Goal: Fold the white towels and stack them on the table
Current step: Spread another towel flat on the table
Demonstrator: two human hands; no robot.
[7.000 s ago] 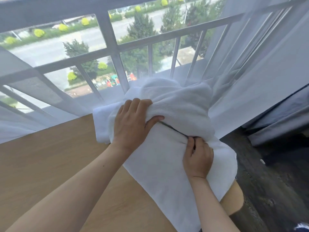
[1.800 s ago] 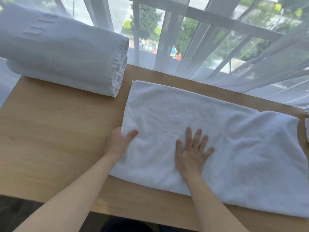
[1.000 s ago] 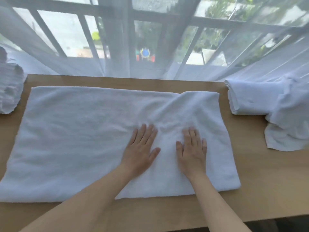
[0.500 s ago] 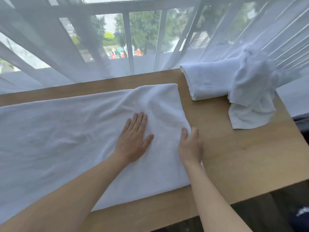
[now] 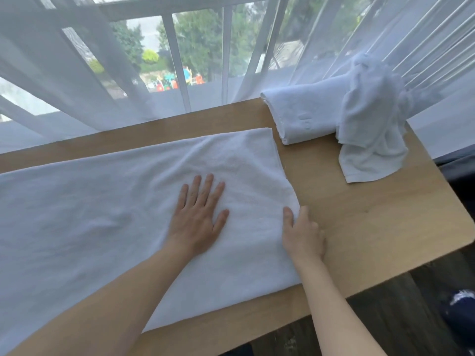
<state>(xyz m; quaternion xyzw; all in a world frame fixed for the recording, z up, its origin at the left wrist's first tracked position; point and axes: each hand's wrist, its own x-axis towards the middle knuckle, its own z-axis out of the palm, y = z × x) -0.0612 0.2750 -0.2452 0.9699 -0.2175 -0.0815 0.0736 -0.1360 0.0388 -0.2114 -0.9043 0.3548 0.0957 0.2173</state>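
1. I see no box, basket or tub here. The only thing that holds stuff is the wooden table (image 5: pixel 359 227), and three white towels sit on it.
2. The big towel (image 5: pixel 102 227) lies spread out flat in front of me. It covers the table from the middle out past the 9 o'clock edge of what I can see.
3. It is white and soft, with a few little bumps and wrinkles near my hands. Its right edge curves a bit from 12 o'clock down to 5 o'clock.
4. My left hand (image 5: pixel 198 217) lies flat on the big towel, fingers spread out, holding nothing. It just presses down.
5. My right hand (image 5: pixel 302 237) is at the towel's right edge, at about 3 o'clock from my left hand. The thumb is on top of the cloth and the fingers curl at the edge, pinching it. The edge lifts up a tiny bit there.
6. A folded towel (image 5: pixel 303 116) lies at 1 o'clock, near the far side of the table, just beside the big towel's corner.
7. A crumpled towel (image 5: pixel 370 140) is heaped on the right end of the folded one and hangs down onto the table.
8. A thin white curtain (image 5: pixel 77 86) hangs behind the table at 12 o'clock, with window bars and green trees behind it.
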